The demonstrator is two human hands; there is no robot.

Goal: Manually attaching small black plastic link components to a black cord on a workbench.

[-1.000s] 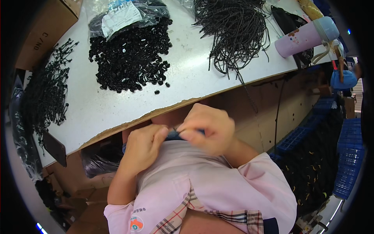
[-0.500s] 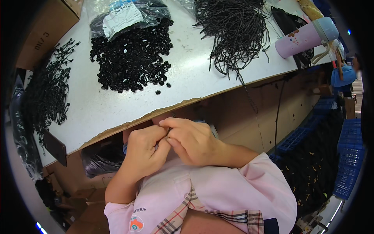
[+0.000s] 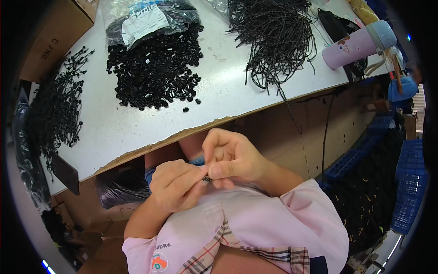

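In front of my chest, below the table edge, my two hands meet at the fingertips. My left hand [image 3: 177, 183] is closed in a pinch on a short bit of dark, speckled cord [image 3: 206, 179]; most of it is hidden by the fingers. My right hand [image 3: 237, 157] pinches at the same spot with thumb and fingertips, its index finger bent above. Ahead on the table lie a heap of small shiny black pieces [image 3: 155, 73], a tangle of black cords [image 3: 273, 36] and, at the left, a pile of knotted cords with small ends [image 3: 59, 105].
The white table [image 3: 219, 86] has a worn front edge. A cardboard box [image 3: 59, 34] stands at the far left, a phone [image 3: 65, 173] at the near left corner. A plastic bag [image 3: 148, 20] lies behind the black heap. A pink bottle [image 3: 349, 47] lies at right; blue crates [image 3: 408, 182] stand beyond.
My right hand has opened out from a tighter curl, its fingers now raised and bent. My left hand has turned and lowered slightly. The dark cord bit shows more below the fingertips.
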